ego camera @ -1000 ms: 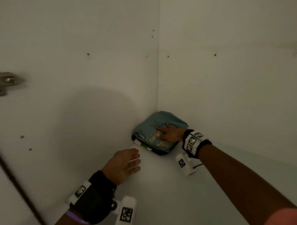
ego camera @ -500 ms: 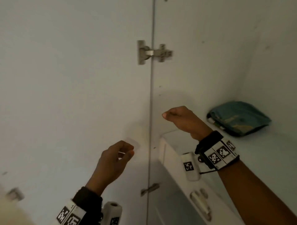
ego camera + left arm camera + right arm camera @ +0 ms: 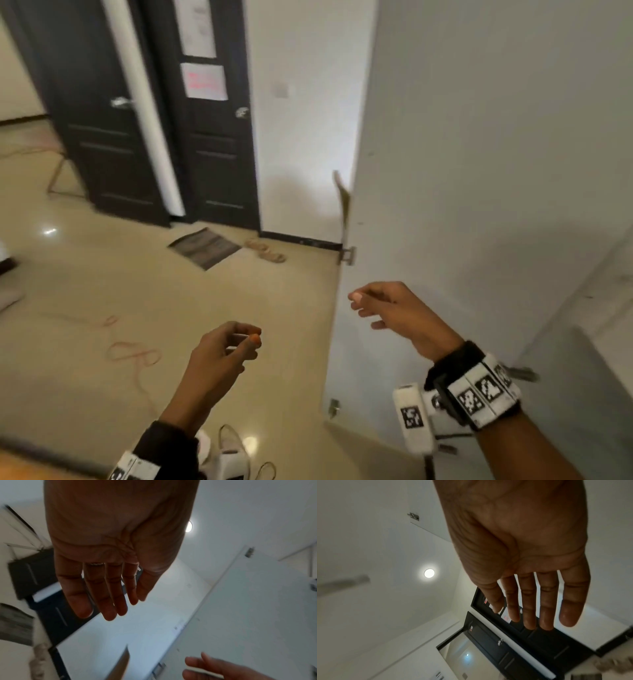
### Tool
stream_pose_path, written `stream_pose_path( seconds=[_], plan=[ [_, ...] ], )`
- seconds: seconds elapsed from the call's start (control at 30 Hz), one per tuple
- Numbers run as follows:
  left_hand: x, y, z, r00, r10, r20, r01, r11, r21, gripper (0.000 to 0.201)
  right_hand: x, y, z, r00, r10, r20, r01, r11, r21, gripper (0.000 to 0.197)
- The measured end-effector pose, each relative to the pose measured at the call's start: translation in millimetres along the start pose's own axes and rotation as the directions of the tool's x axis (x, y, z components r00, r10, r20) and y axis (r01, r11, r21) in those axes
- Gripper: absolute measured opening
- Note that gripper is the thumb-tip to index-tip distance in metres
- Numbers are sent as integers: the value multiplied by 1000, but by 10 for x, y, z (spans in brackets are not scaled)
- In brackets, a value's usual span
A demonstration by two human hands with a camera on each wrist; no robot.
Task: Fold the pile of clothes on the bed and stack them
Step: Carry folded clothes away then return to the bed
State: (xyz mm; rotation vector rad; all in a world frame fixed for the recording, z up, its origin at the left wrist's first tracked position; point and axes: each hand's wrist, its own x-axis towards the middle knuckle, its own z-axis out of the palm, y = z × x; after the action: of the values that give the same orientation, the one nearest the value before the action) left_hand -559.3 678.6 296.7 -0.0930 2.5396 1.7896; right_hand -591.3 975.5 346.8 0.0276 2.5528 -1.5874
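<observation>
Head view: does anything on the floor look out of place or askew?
Yes. A dark mat lies skewed to the doors, a pair of sandals sits loose beside it, and a reddish cord trails in loops across the tan floor.

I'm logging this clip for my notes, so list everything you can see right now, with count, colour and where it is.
Doors: two, dark, far side of the room, each with a silver handle.
Paper notices: two, white, one with red print, on the right-hand door.
Mat: one, grey, on the floor before the doors.
Sandals: a tan pair, beside the mat.
Cord: one, reddish, looped on the beige floor.
Wardrobe door: one, white, open, on the right.
Ceiling light: one, round, lit.
Left hand: empty, fingers loosely curled.
Right hand: empty, fingers relaxed.
Wrist cameras: one on each wrist, black bands with white tags.
</observation>
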Motion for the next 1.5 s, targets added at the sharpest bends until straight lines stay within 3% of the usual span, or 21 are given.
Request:
stream_pose_path(
  seconds=[0.13,0.27,0.4,0.57,0.7,0.8,0.93,1.13,1.27,1.5],
  plan=[
    [-385,-480,-905,967,-128,-218,115,991,-75,10,15,-118,1131,993,-17,118,-1,989,147,21],
    [-819,-871,-1546,871,-242,-427,180,967,-181,11,57,-216,2083,956,-19,292,-42,979,201,21],
    [-1305,-1166,-1939,718,-373,-587,224,923,-312,11,244,-384,2818,872,-14,489,-88,979,185,21],
    [-1678,-1393,-2187,482,-491,-726,253,871,-422,12,623,-653,3556,744,-46,667,-88,982,166,22],
    [-1613,-1453,-2204,296,-548,-783,209,837,-507,13,1037,-829,3873,625,-83,776,-46,989,142,23],
    [-1376,-1424,-2146,217,-576,-788,141,817,-559,15,1429,-963,3948,571,-89,816,-13,993,117,23],
    [-846,-1368,-2085,168,-602,-781,98,798,-595,17,1975,-1145,3964,517,-114,848,53,993,101,22],
    [-198,-1323,-2112,224,-603,-766,102,796,-597,19,2576,-1268,4021,532,-117,839,45,993,110,21],
    [13,-1445,-2216,171,-620,-766,92,784,-614,16,2790,-1235,4212,520,-86,850,9,995,95,21],
    [463,-1669,-2619,151,-629,-762,83,777,-624,16,3234,-1321,4702,520,-55,852,-29,996,81,19]
  ],
)
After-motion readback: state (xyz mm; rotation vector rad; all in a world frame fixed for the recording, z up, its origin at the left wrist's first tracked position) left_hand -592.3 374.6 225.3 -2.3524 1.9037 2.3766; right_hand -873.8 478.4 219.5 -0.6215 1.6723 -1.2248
